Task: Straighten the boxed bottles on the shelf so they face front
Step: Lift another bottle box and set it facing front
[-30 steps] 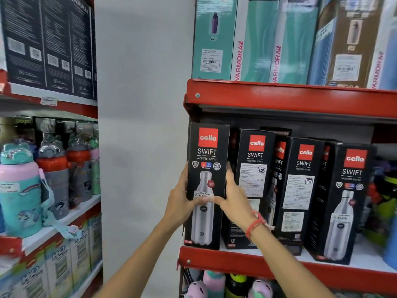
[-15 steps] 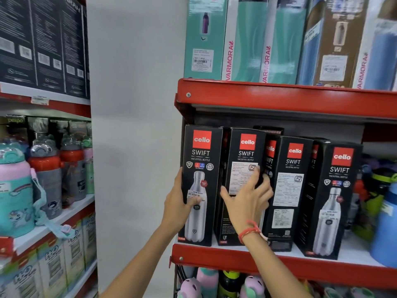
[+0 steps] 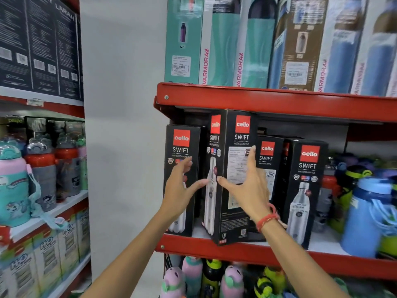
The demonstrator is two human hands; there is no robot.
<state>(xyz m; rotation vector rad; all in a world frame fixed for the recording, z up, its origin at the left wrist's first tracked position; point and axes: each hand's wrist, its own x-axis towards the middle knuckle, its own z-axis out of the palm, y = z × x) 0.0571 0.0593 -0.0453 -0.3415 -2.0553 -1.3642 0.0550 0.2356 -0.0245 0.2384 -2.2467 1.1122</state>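
Note:
Several black cello Swift bottle boxes stand on the red-edged shelf (image 3: 236,252). The leftmost box (image 3: 181,143) faces front. The second box (image 3: 236,134) is pulled forward to the shelf's front edge and turned corner-on, its label side facing me and its bottle picture to the left. My right hand (image 3: 247,186) grips it, thumb at its front corner and fingers on the label side. My left hand (image 3: 182,190) hovers with fingers spread in front of the leftmost box, thumb near the second box. A third box (image 3: 266,155) shows its label side; the fourth box (image 3: 307,164) shows its bottle picture.
The upper red shelf edge (image 3: 257,102) sits close above the box tops and carries Varmora boxes (image 3: 221,50). A blue jug (image 3: 369,216) stands at the right. A white wall (image 3: 122,125) borders the shelf's left. Children's bottles (image 3: 12,181) fill the left rack; more bottles (image 3: 232,278) stand below.
My right hand went from the first box to the second, pulled it forward and turned it corner-on. My left hand let go of the first box and opened.

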